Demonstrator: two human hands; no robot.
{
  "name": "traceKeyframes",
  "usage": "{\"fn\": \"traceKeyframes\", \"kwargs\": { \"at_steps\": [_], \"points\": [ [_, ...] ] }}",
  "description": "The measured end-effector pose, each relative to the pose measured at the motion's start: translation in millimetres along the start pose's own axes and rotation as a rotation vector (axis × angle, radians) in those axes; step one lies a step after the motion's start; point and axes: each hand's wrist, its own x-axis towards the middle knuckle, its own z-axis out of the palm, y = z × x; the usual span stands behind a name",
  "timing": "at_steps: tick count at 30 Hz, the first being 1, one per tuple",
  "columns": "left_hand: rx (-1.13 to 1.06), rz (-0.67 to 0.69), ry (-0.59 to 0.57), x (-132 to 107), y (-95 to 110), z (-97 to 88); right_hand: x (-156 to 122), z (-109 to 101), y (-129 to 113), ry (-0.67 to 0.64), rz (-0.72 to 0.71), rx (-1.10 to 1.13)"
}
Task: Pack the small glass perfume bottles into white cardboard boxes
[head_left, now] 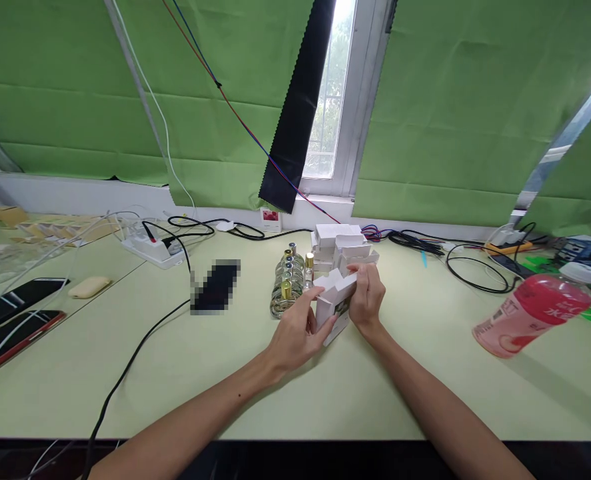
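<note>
Both hands hold one small white cardboard box (326, 311), tilted, with its top flaps raised. My left hand (295, 333) grips its left side between thumb and fingers. At the upper right, my right hand (368, 297) is closed on the box's edge by the flaps. Just left of the box stands a row of small glass bottles (286, 291) with gold and silver tops. One slimmer bottle with a gold cap (309, 261) is beside them. Behind my hands are more white boxes (338, 235), at least one with its flaps up. The inside of the held box is hidden.
A dark phone-like device (216, 285), partly pixelated, lies left of the bottles near a black cable (145, 339). At right, a pink drink bottle (530, 310) leans. A white power strip (152, 249) and coiled cables (415, 241) lie along the back. Phones (20, 340) rest far left.
</note>
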Motion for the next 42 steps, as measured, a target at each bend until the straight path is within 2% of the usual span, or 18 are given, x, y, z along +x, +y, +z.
{"fn": "traceKeyframes", "kwargs": {
  "at_steps": [7,13,31,42],
  "points": [
    [0.026,0.062,-0.092,-3.1,-0.1,2.6,-0.8,0.0,2.8,-0.006,0.008,-0.032],
    [0.043,0.08,-0.12,-3.5,1.2,3.7,-1.9,-0.2,4.0,-0.015,0.03,-0.006],
    [0.042,0.065,-0.127,-3.7,2.3,3.5,-2.2,-0.1,1.9,-0.025,0.092,0.004],
    [0.128,0.052,-0.075,-1.9,0.5,1.8,-1.9,-0.2,0.8,-0.019,0.094,-0.007]
  ]
}}
